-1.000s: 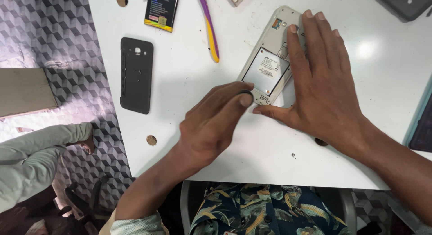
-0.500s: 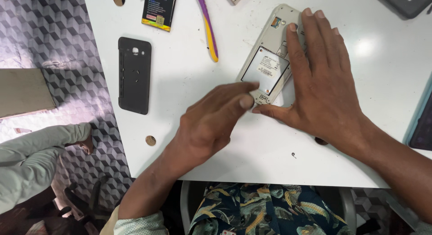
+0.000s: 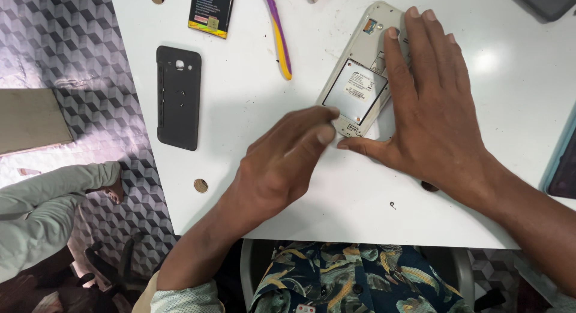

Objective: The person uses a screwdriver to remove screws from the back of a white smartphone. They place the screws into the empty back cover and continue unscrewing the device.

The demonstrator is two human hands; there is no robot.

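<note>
A pale grey phone (image 3: 357, 88) lies face down on the white table (image 3: 240, 169) with its back cover off, showing a white label in the battery bay. My right hand (image 3: 438, 121) lies flat over its right side and presses it down, the thumb stretched along its bottom edge. My left hand (image 3: 282, 163) has its fingers drawn together, and the tips touch the phone's lower left corner. The black back cover (image 3: 178, 97) lies apart on the left.
A black and yellow battery (image 3: 211, 10) and a purple and yellow pry tool (image 3: 279, 34) lie at the far edge. A dark device (image 3: 546, 1) sits at the top right, a teal-edged one (image 3: 564, 169) at the right. Another person's sleeve (image 3: 48, 193) is at the left.
My left fingertips have shifted slightly at the phone's bottom corner. My right hand stays flat on the phone.
</note>
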